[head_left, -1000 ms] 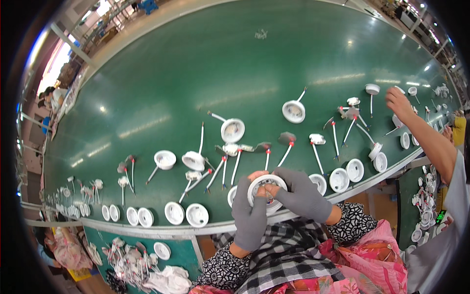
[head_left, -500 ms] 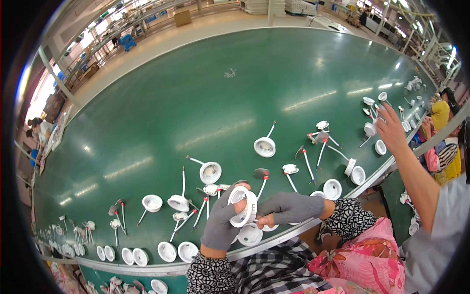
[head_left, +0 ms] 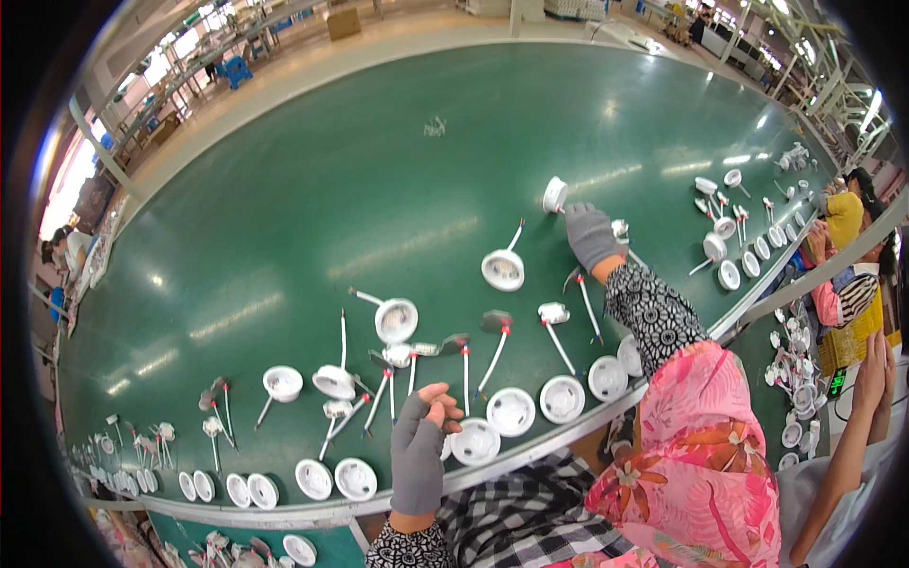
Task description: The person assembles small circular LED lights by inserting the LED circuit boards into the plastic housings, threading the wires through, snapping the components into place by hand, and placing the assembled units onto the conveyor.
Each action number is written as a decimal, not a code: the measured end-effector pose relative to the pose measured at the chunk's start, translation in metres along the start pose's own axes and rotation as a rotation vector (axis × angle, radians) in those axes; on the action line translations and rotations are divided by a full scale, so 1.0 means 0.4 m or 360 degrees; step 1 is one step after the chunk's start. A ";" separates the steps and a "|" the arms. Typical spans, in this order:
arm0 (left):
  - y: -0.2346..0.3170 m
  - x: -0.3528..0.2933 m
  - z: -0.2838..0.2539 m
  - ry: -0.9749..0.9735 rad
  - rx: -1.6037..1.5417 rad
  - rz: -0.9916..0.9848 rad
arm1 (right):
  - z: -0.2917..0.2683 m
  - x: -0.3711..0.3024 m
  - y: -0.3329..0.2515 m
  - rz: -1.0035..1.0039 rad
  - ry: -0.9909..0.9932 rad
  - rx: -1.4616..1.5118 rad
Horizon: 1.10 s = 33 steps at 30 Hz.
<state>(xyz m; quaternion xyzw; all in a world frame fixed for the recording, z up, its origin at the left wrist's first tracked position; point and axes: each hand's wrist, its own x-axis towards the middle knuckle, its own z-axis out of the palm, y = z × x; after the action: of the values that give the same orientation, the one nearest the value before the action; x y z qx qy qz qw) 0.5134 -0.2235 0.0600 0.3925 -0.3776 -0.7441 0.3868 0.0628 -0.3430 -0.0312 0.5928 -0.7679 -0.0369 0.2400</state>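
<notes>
My left hand (head_left: 421, 445), in a grey fingerless glove, hovers at the belt's near edge. Its fingers are loosely curved and apart, with nothing between them. Beside its fingertips lies a white round lamp cup (head_left: 475, 442). My right hand (head_left: 594, 234), gloved the same way, reaches far over the belt, back upward. Its fingers are bent and their undersides hidden. A white round lamp housing (head_left: 555, 194) with a short cable end touches or nearly touches them; whether they grip the cable does not show. A small white cabled part (head_left: 620, 229) shows just right of that hand.
The green belt (head_left: 312, 199) carries white cups along its near edge, including one pair (head_left: 511, 411). Farther in lie housings with cables, such as one lamp housing (head_left: 503, 270), and grey disc parts (head_left: 496, 323) on white cables. A co-worker's hands (head_left: 876, 374) are at the right.
The white lamp housing has left my left hand and is now farther up the belt, beside my right hand, which has reached forward. My left hand has opened. The co-worker's hand has withdrawn from the belt.
</notes>
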 end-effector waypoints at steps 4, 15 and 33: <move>0.013 -0.061 -0.020 0.0083 0.0137 -0.0019 | 0.006 0.032 -0.101 0.0101 -0.0174 0.0181; -0.005 -0.178 -0.060 0.0122 0.0349 -0.0067 | -0.030 -0.024 -0.066 0.1266 0.0153 0.1748; 0.028 -0.148 -0.038 -0.0071 0.0344 -0.0152 | -0.251 -0.033 -0.273 0.0371 -0.0370 0.1577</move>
<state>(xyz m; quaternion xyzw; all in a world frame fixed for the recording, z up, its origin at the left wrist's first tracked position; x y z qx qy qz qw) 0.5532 -0.1803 0.0806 0.4328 -0.4451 -0.7251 0.2979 0.2040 -0.3401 0.0159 0.5378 -0.7758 0.2922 -0.1535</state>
